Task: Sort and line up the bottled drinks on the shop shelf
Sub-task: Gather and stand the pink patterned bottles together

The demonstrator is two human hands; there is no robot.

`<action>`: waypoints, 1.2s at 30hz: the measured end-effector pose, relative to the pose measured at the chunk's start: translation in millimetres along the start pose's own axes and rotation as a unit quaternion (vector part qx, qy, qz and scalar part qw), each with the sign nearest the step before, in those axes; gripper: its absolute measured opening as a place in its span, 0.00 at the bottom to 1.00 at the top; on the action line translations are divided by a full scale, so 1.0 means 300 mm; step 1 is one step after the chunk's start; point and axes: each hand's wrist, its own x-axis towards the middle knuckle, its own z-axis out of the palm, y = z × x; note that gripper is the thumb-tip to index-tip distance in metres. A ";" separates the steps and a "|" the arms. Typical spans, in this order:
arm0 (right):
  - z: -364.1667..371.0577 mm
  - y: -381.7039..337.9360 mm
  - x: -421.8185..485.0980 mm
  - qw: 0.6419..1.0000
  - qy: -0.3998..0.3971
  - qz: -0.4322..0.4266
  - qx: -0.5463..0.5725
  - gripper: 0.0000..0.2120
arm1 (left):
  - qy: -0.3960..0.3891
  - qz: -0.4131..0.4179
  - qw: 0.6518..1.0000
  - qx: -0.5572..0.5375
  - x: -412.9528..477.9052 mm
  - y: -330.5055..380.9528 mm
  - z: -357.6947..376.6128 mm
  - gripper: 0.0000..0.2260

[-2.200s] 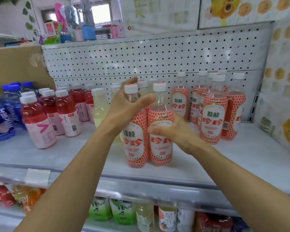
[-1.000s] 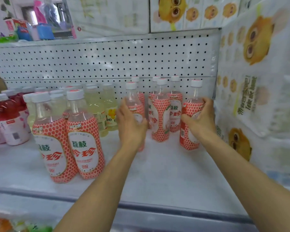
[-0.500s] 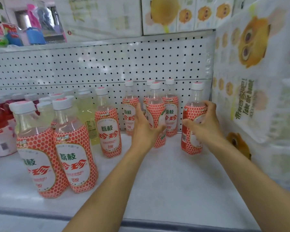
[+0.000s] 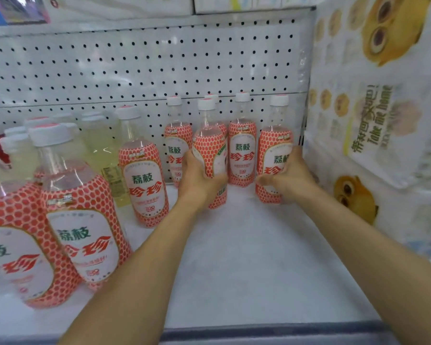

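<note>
Shelf (image 4: 246, 257), white: left hand (image 4: 197, 180) grip wrapped round middle lychee bottle (image 4: 208, 150); right hand (image 4: 291, 175) grip wrapped round rightmost lychee bottle (image 4: 271, 145).

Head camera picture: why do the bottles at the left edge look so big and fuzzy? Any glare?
In the head view, wide-angle distortion swells the near lychee bottles at left, and they are soft with blur; the pegboard rows curve; lighting is flat, with one small glint on the pale yellow bottle.
</note>
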 end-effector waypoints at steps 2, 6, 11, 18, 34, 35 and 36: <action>0.028 -0.009 0.024 0.999 0.029 -0.010 -0.020 0.41 | 0.024 -0.002 0.999 0.022 -0.001 -0.004 -0.016 0.36; 0.047 -0.024 0.077 0.999 0.010 0.014 -0.037 0.47 | 0.047 -0.014 0.998 0.037 -0.002 -0.010 -0.041 0.34; 0.044 -0.012 0.112 0.998 -0.031 0.023 -0.040 0.44 | 0.025 -0.034 0.999 0.011 -0.003 0.003 -0.058 0.36; 0.054 -0.006 0.125 0.999 -0.008 0.009 -0.030 0.36 | -0.057 -0.036 0.998 -0.017 -0.040 0.038 -0.051 0.33; 0.070 -0.034 0.132 0.996 -0.002 -0.015 -0.084 0.38 | -0.024 -0.077 0.996 0.035 -0.122 0.073 -0.121 0.33; 0.071 -0.036 0.136 0.996 -0.011 -0.012 -0.087 0.39 | -0.021 -0.077 0.996 0.037 -0.131 0.073 -0.126 0.33; 0.072 -0.038 0.140 0.996 -0.022 -0.007 -0.086 0.39 | -0.021 -0.076 0.996 0.038 -0.141 0.072 -0.131 0.34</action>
